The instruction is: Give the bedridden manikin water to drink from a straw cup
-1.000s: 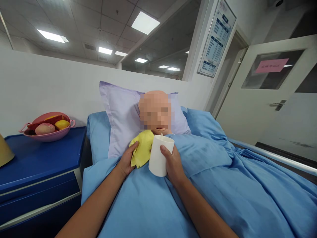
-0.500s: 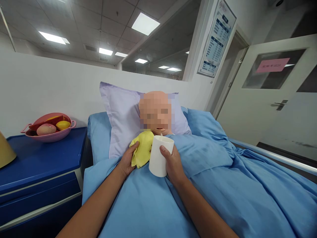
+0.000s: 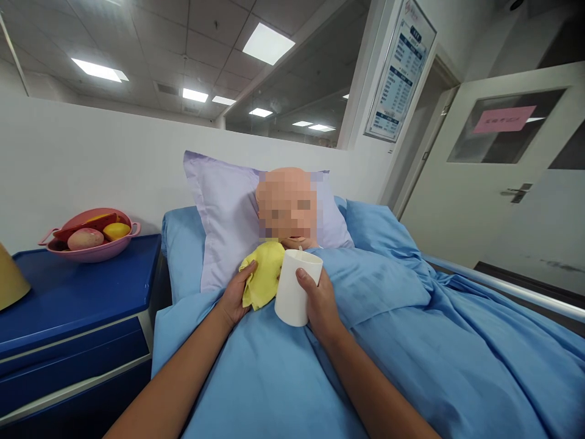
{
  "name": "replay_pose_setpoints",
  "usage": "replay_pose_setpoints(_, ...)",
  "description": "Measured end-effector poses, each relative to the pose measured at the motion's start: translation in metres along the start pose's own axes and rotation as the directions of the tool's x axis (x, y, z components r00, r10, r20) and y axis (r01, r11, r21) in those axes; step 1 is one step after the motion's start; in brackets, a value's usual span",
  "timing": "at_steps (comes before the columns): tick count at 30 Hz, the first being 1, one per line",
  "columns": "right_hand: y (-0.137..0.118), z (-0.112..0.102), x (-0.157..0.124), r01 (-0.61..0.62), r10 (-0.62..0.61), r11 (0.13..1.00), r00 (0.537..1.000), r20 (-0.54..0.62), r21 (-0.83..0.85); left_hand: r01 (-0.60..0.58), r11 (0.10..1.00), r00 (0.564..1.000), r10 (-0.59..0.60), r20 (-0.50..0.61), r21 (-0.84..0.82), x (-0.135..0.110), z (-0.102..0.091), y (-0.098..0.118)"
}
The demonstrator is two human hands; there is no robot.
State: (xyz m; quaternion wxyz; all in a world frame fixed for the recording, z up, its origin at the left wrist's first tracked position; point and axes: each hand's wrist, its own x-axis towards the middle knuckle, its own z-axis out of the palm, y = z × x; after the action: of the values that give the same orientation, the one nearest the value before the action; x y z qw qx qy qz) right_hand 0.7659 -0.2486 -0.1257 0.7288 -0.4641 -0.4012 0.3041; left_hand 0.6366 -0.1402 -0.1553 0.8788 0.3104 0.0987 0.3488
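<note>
My right hand grips a white cup, tilted slightly toward the mouth of a figure lying in the bed, its head on a lilac pillow. A thin straw or spout shows just above the cup's rim. My left hand holds a yellow cloth against the figure's chest and chin, fingers closed on its edge. A blue sheet covers the body.
A blue bedside cabinet stands at the left with a pink bowl of fruit on it and a yellowish object at the frame's edge. A bed rail runs along the right. A door stands behind.
The cup has tipped very slightly toward the figure's mouth. Both hands stay where they were.
</note>
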Motion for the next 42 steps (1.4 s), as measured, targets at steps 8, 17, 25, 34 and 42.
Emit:
replay_pose_setpoints(8,-0.0012,0.0012,-0.0006,-0.011,0.011,1.0,1.0,-0.002,0.009,-0.001,1.0,1.0,0.001,-0.006,0.006,-0.0001,-0.001,0.0)
replay_pose_setpoints(17,0.0041,-0.0006,0.0014,-0.014,0.013,1.0,1.0,0.004,0.023,0.003,1.0,1.0,-0.003,-0.024,-0.009,-0.0003,0.0021,0.0003)
replay_pose_setpoints(25,0.002,0.0006,0.0012,-0.013,0.012,1.0,1.0,0.004,0.017,-0.018,1.0,1.0,0.018,-0.013,0.013,0.0001,0.0027,0.0004)
replay_pose_setpoints(34,0.0019,-0.0006,0.0006,-0.01,0.01,1.0,1.0,-0.002,-0.001,-0.012,1.0,1.0,0.012,-0.02,-0.001,-0.0015,0.0044,0.0005)
replay_pose_setpoints(42,0.0005,0.0003,0.0011,-0.021,0.02,0.999,1.0,0.016,0.028,-0.02,1.0,1.0,0.02,-0.008,0.013,-0.0005,0.0021,-0.0007)
